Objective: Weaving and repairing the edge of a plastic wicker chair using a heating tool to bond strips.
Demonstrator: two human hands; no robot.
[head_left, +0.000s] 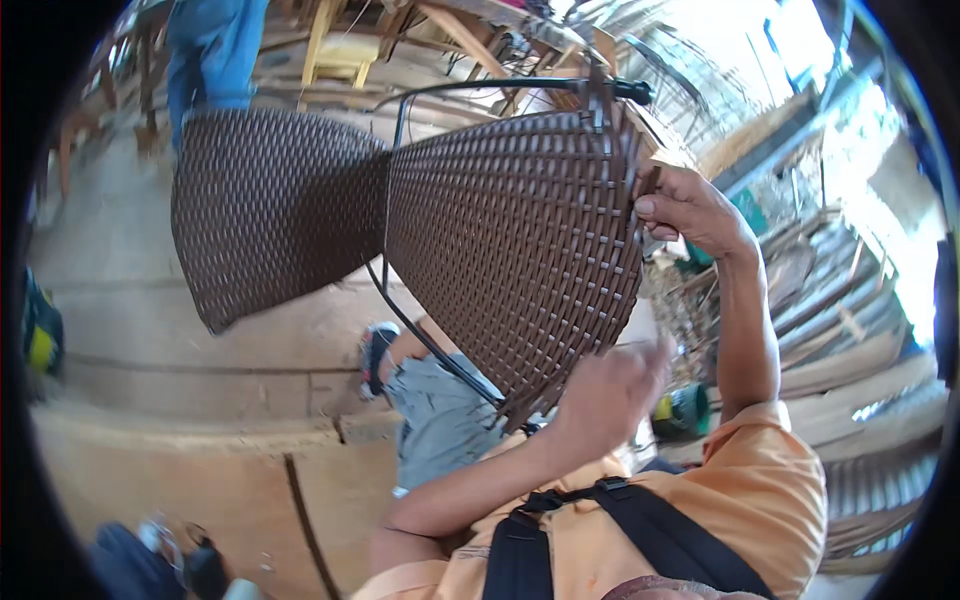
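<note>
A chair with a brown woven seat and back [510,230] on a dark metal frame [430,345] lies tilted in front of me, its wide woven edge toward my hands. At the upper right of that edge, my right hand [690,210] is closed, thumb against fingers, on a short brown weaving strip [650,183]. Lower down, my left hand [610,400] is near the bottom corner of the same panel. Motion smears its fingers, so what it holds, if anything, cannot be made out.
A person's blue trousers [215,55] stand at the far left beyond the chair. A yellow wooden stool [345,58] is at the back. Stacked wood [830,300] lies on the right. A green and yellow container [680,412] stands by my right arm.
</note>
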